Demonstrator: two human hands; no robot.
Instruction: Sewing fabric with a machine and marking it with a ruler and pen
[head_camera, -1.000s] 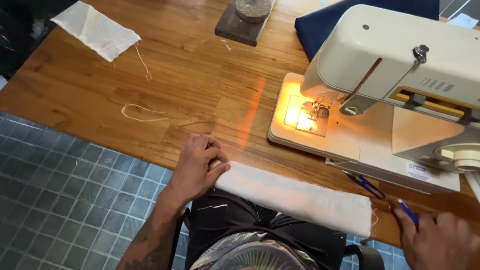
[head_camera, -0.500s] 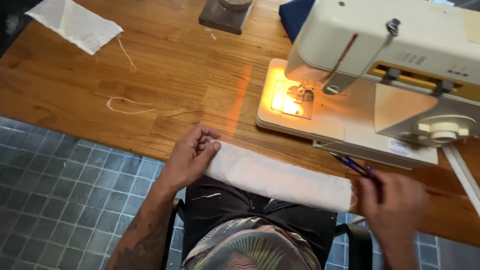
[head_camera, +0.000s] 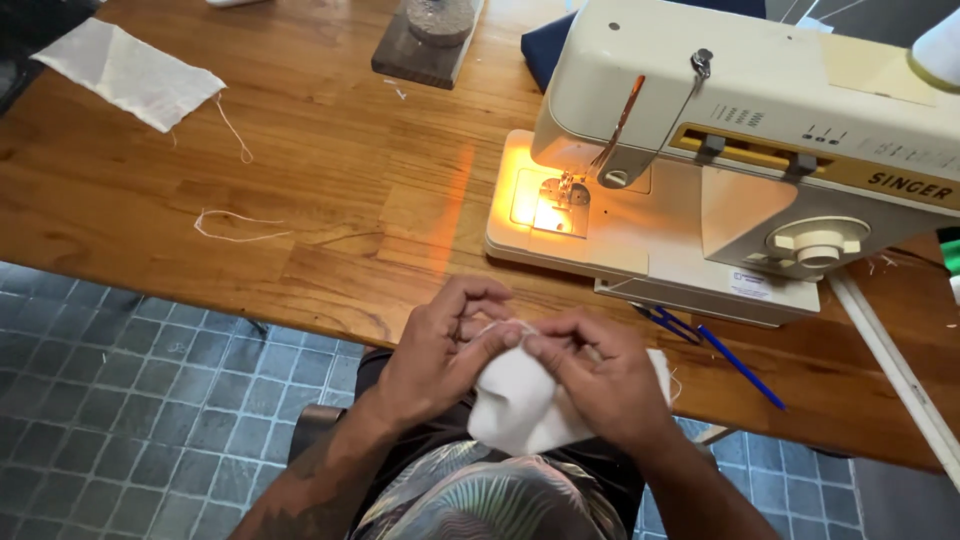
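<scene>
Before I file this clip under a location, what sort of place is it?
Probably a home sewing corner: a cream sewing machine with its lamp lit sits on a wooden table, and both hands bunch white cloth.

sewing machine (head_camera: 740, 150) on table (head_camera: 330, 190), R | cloth scrap (head_camera: 130, 72) far L (loose thread (head_camera: 235, 225) nearer) | pen (head_camera: 742, 367) before machine

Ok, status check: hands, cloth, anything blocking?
Left hand and right hand both pinching the white cloth at the table edge. Cloth bunched, off the sewing machine. Blue scissors beside right hand, not blocking.
</scene>
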